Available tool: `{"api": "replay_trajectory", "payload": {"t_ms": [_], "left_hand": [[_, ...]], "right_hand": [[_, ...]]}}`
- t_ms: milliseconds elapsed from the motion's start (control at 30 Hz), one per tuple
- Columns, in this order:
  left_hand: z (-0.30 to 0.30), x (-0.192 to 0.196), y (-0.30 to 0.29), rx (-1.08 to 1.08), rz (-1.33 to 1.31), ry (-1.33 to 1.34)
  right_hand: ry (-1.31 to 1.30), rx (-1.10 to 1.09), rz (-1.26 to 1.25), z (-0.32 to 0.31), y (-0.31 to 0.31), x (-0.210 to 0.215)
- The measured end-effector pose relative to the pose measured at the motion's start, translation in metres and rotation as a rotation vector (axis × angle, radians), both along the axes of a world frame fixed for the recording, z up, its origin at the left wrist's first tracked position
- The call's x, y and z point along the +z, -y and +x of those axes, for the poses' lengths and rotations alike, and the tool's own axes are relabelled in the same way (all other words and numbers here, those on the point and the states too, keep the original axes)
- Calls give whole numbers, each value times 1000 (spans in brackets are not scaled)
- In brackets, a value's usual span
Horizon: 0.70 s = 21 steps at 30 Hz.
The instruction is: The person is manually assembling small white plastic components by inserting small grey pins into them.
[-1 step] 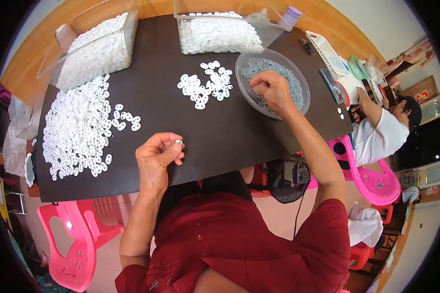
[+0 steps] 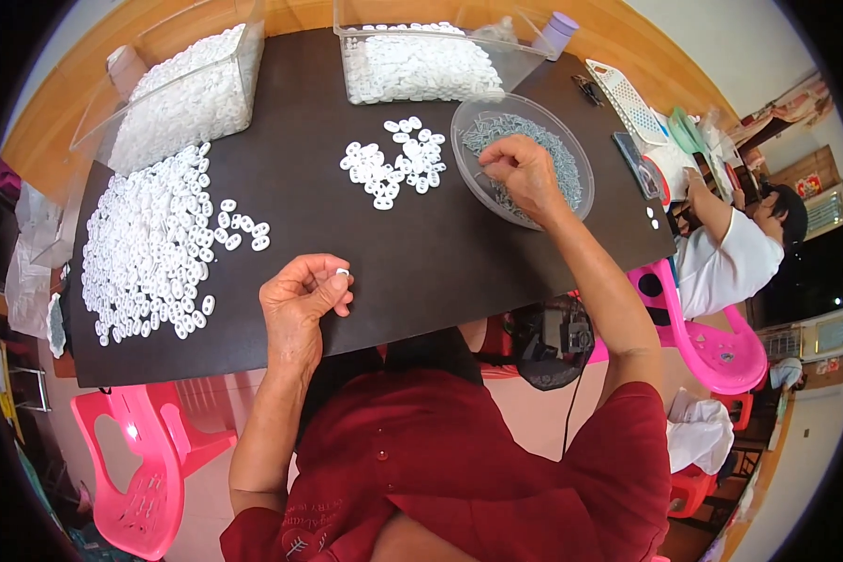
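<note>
My left hand (image 2: 302, 298) is above the near part of the dark table, pinching a small white plastic piece (image 2: 343, 273) between thumb and forefinger. Over the round clear bowl (image 2: 465, 181) at the right, my right hand (image 2: 525, 176) has its fingertips pinched on what looks like a thin grey screw, mostly hidden by the fingers. Many small grey screws (image 2: 557, 155) fill that bowl. Left of it lies a small group of white oval two-holed pieces (image 2: 375, 169). A much larger heap of the same white pieces (image 2: 150, 253) spreads across the table's left side.
Two clear bins of white pieces stand at the back, one at left (image 2: 183, 98) and one in the middle (image 2: 421, 66). A phone (image 2: 637, 166) and a white perforated tray (image 2: 628, 101) lie at right. A person in white (image 2: 726, 258) sits beyond. Pink chairs (image 2: 145, 468) flank the table.
</note>
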<state>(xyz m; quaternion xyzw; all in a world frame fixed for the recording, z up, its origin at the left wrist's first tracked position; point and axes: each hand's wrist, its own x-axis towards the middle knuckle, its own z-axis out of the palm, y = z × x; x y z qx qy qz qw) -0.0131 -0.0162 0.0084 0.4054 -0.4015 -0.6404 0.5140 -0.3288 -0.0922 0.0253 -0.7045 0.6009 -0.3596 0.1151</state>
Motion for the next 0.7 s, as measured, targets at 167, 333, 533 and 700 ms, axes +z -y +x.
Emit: {"api": "replay_trajectory", "payload": {"t_ms": [167,333,533,700], "left_hand": [[0,0,1,17,-6,-30],[0,4,1,37,40,-96],[2,4,0,68,77,-70],[1,5,-1,25,83,-208]], "right_hand": [[260,-42,113,-1,-4,4],[585,-73,167,-4,-11,8],[721,21,204,32,-29,26],[795,167,223,112,-60,27]]}}
